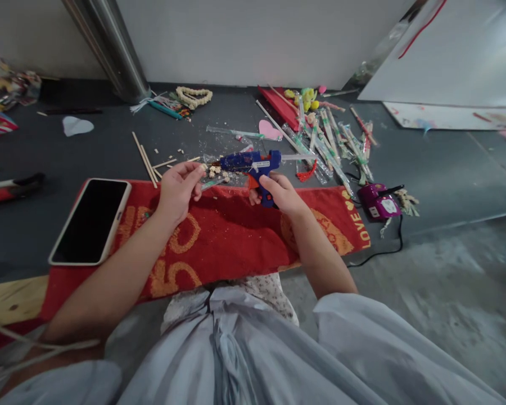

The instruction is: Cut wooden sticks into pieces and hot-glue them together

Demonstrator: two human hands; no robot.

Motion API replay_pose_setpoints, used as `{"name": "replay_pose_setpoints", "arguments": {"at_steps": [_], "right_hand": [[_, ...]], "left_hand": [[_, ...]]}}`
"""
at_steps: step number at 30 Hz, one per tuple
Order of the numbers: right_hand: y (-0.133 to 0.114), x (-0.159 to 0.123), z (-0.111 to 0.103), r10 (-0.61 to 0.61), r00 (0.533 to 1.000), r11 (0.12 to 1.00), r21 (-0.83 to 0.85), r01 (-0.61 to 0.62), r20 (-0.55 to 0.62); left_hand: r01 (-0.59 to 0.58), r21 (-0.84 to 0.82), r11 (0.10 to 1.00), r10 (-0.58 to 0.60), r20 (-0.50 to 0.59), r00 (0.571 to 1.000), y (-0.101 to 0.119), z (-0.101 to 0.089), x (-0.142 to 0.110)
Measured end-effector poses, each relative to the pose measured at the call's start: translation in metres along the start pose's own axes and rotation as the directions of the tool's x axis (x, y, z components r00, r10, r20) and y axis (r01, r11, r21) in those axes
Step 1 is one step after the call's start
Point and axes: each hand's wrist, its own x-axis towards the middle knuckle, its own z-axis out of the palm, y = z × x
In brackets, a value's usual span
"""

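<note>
My right hand [280, 194] is wrapped round the grip of a blue glue gun [253, 163] with an orange trigger, its nozzle pointing left. My left hand [177, 188] pinches a small thin stick [196, 163] whose tip meets the nozzle over small pale beads [215, 170] on a clear wrapper. Both hands hover at the far edge of a red towel [219, 236] with orange lettering.
A phone [90, 220] lies face up on the towel's left end. Wooden sticks [145, 160], wrapped glue sticks [333, 146], a pink paper heart [269, 130], a purple glue gun [379, 202] with a black cord, a bead heart [194, 95] and a metal pole [113, 48] surround the spot.
</note>
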Motion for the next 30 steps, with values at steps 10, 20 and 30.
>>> {"name": "replay_pose_setpoints", "arguments": {"at_steps": [10,20,30], "right_hand": [[-0.001,-0.004,-0.001,0.017,1.0,0.987,-0.159,-0.017,0.002],[-0.007,-0.005,-0.001,-0.038,0.998,0.951,-0.305,0.048,0.04],[-0.011,-0.006,0.001,-0.048,0.998,0.942,-0.328,0.062,0.052]], "left_hand": [[0.024,0.101,0.995,-0.025,0.008,1.0,0.006,0.003,-0.006],[0.002,0.075,0.997,-0.004,0.029,1.0,0.001,0.0,-0.004],[0.019,0.1,0.995,-0.02,0.009,1.0,0.005,0.003,-0.006]]}}
